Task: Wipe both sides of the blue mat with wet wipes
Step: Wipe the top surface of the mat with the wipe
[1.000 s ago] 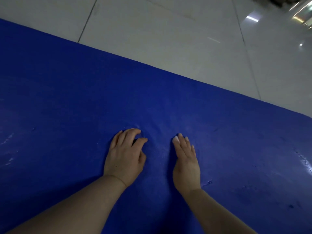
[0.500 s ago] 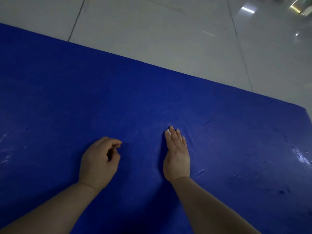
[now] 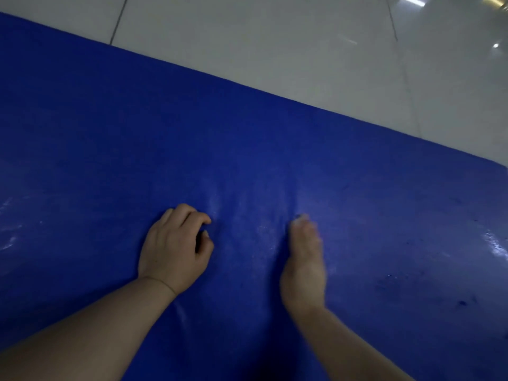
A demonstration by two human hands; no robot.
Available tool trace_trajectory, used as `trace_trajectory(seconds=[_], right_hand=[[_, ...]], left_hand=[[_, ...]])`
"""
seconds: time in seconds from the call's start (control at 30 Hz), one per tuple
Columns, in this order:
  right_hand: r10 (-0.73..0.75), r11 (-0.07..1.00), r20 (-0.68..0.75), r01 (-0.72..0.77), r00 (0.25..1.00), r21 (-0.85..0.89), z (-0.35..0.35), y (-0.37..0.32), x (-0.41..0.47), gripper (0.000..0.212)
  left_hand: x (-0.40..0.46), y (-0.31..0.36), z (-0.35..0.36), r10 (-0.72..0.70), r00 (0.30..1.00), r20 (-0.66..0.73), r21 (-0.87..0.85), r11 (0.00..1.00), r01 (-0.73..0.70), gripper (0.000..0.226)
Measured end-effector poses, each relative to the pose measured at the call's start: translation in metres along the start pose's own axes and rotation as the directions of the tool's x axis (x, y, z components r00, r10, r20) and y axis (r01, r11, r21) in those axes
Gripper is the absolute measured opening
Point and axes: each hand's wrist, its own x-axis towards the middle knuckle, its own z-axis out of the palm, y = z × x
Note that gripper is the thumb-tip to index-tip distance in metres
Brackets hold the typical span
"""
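Two hands rest on the blue mat [image 3: 275, 149], which lies flat on the pale tiled floor [image 3: 302, 50] and fills most of the view. No wet wipe can be made out: the left hand [image 3: 173, 248] has its fingers curled in, and whether that grip holds anything I cannot tell; the right hand [image 3: 303, 268] stands on its edge with fingers straight, holding nothing visible, its tips blurred. Wet sheen streaks the mat near both hands and at the far right, so a palm bearing weight could slip, and passes made without a wipe would only smear moisture. Against half a second ago, the left hand has slid forward and inward, closer to the right hand, which has tilted further onto its edge
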Motion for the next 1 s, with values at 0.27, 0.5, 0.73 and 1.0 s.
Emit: trace_trajectory(seconds=[0.27,0.5,0.73,1.0], right_hand=[[0.206,0.979,0.012,-0.206,0.978,-0.004,-0.009,0.038,0.010,0.083],[-0.298,0.953,0.092,0.291,0.950,0.087,0.007,-0.041,-0.022,0.073],[0.232,0.972,0.015,-0.231,0.973,-0.050,-0.018,0.028,-0.010,0.082],[-0.106,0.993,0.115,0.112,0.988,-0.043,-0.007,0.007,-0.024,0.088]], left_hand=[[0.001,0.001,0.000,-0.018,1.000,0.022,-0.003,1.000,0.018,0.016],[0.002,0.002,-0.003,-0.013,0.999,0.036,-0.013,1.000,0.013,0.017],[0.002,0.001,0.000,-0.008,1.000,0.012,-0.011,1.000,0.008,0.014],[0.003,0.001,-0.001,-0.010,1.000,0.025,-0.024,1.000,0.011,0.012]])
